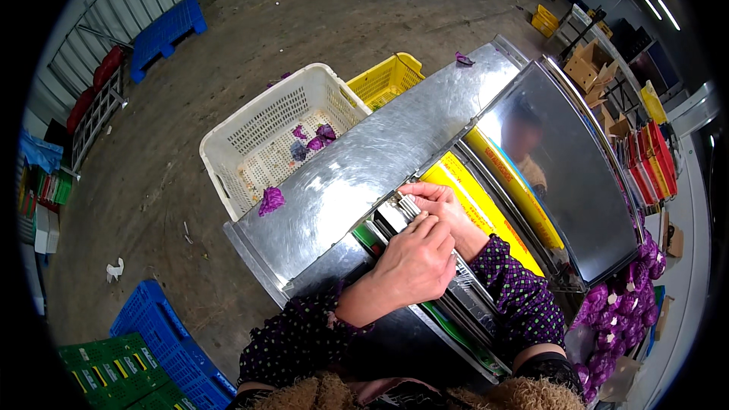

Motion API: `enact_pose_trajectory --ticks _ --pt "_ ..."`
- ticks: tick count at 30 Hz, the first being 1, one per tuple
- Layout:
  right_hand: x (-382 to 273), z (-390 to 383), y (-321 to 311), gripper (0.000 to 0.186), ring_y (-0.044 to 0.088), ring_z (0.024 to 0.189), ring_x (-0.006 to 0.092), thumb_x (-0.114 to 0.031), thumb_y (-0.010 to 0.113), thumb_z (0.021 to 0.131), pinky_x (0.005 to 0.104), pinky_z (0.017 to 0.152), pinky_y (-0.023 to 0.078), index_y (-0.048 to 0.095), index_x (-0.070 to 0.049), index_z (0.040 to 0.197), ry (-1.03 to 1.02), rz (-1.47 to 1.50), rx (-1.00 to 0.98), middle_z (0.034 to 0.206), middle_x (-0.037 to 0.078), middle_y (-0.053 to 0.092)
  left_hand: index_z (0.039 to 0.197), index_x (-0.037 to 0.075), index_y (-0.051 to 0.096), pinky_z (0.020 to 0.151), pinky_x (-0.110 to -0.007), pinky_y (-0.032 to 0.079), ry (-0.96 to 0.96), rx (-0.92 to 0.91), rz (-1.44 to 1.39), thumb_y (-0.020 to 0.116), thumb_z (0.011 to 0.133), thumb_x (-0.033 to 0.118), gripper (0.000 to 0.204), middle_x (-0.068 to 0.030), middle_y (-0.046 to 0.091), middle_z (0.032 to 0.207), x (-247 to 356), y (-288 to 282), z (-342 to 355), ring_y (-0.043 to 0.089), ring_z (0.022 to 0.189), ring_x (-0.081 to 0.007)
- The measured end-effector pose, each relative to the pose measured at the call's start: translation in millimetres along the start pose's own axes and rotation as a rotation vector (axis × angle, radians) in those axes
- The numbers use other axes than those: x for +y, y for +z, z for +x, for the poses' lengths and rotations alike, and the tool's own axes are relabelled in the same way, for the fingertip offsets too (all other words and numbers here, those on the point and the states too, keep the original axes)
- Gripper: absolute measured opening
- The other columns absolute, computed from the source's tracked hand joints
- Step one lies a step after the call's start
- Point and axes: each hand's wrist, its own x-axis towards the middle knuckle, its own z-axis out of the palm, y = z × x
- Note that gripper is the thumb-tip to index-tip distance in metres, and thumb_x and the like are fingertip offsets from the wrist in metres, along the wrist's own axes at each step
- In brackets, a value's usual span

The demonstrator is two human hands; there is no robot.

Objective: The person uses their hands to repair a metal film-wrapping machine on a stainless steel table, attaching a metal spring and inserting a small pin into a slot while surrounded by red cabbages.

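Observation:
Both my hands are together over an open slot in a stainless steel machine [440, 137]. My left hand [410, 262] is closed, its fingers bent over narrow metal bars [465, 282]. Just beyond it, my right hand [449, 209] pinches at the far end of these bars, beside the steel edge. The fingers cover whatever they grip. To the right, a yellow panel [486, 212] with red print lies inside the machine. Beyond the panel stands a raised, shiny lid [566, 159]. A purple cabbage leaf [271, 200] lies on the steel top.
A white perforated crate [262, 118] holding purple leaf scraps stands against the machine's far left side, beside a yellow crate [408, 68]. Purple cabbages [619, 323] are piled at the right. Blue [163, 326] and green crates [114, 368] stand at lower left; a blue pallet [163, 34] lies farther off.

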Motion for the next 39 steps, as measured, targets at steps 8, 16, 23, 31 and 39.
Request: enact_pose_trajectory --ticks 8,16,23,31,39 --pt "0 -3 -3 0.022 0.057 0.079 0.0063 -0.001 0.057 0.09 0.0209 0.071 0.046 0.068 -0.001 0.109 -0.181 -0.173 0.026 0.093 0.0 0.066 0.08 -0.001 0.063 0.075 -0.036 0.05 0.014 0.082 0.019 0.063 0.076 0.018 0.019 -0.0139 0.058 0.089 4 0 5 0.057 0.086 -0.0296" --pt "10 -5 3 0.022 0.058 0.094 0.0099 0.001 0.06 0.087 0.0225 0.085 0.046 0.07 -0.002 0.107 -0.115 -0.12 0.047 0.099 0.004 0.067 0.089 -0.004 0.063 0.078 -0.035 0.05 0.052 0.059 0.013 0.061 0.077 0.016 0.024 -0.0164 0.06 0.098 2 -11 -3 0.058 0.094 -0.0313" --pt "1 -4 -7 0.025 0.058 0.102 0.0136 -0.003 0.062 0.086 0.0272 0.091 0.046 0.067 -0.001 0.111 -0.434 -0.186 -0.083 0.105 0.006 0.066 0.097 -0.001 0.064 0.081 -0.037 0.051 0.036 0.078 -0.062 0.062 0.074 0.012 0.026 -0.0167 0.062 0.105 2 -10 9 0.059 0.099 -0.0319" --pt "-10 32 -5 0.022 0.064 0.077 0.0133 -0.009 0.067 0.079 0.0271 0.07 0.052 0.07 0.002 0.099 -0.473 -0.201 0.246 0.084 0.011 0.071 0.096 0.005 0.068 0.079 -0.038 0.052 -0.038 -0.129 0.197 0.066 0.078 0.005 0.018 -0.0137 0.066 0.098 -11 -11 20 0.064 0.087 -0.0313" --pt "5 18 -7 0.007 0.064 0.067 0.0297 -0.002 0.061 0.067 0.0367 0.062 0.049 0.067 0.001 0.071 -0.777 -0.145 0.561 0.07 0.017 0.065 0.087 -0.002 0.067 0.074 -0.04 0.052 0.076 -0.228 0.132 0.064 0.085 0.005 0.007 -0.0182 0.065 0.089 11 18 41 0.063 0.08 -0.0336"
